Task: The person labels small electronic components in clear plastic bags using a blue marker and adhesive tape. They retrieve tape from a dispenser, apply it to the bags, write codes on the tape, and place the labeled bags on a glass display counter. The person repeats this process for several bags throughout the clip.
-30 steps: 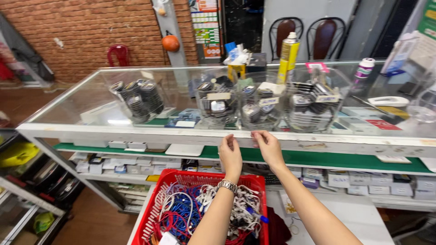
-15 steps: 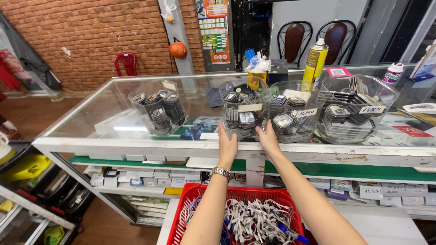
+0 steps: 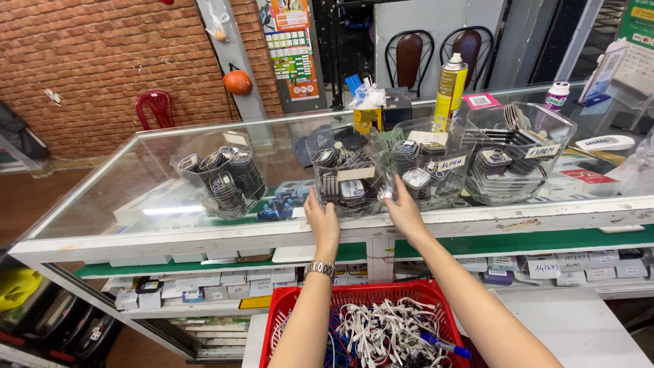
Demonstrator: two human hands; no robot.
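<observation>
A person's left hand [image 3: 322, 219] and right hand [image 3: 405, 211] press against the two sides of a clear plastic container [image 3: 349, 180] packed with small dark packaged parts, fingers spread apart and laid flat on its walls. The container stands near the front edge of a glass-topped bench [image 3: 136, 204], second in a row of four similar tubs. A matching container [image 3: 219, 178] stands well apart to the left; a labelled one [image 3: 436, 162] sits just beside the right hand. A yellow spray can [image 3: 451, 83] stands behind them. Below the wrists, a red basket [image 3: 286, 313] holds tangled white cables.
</observation>
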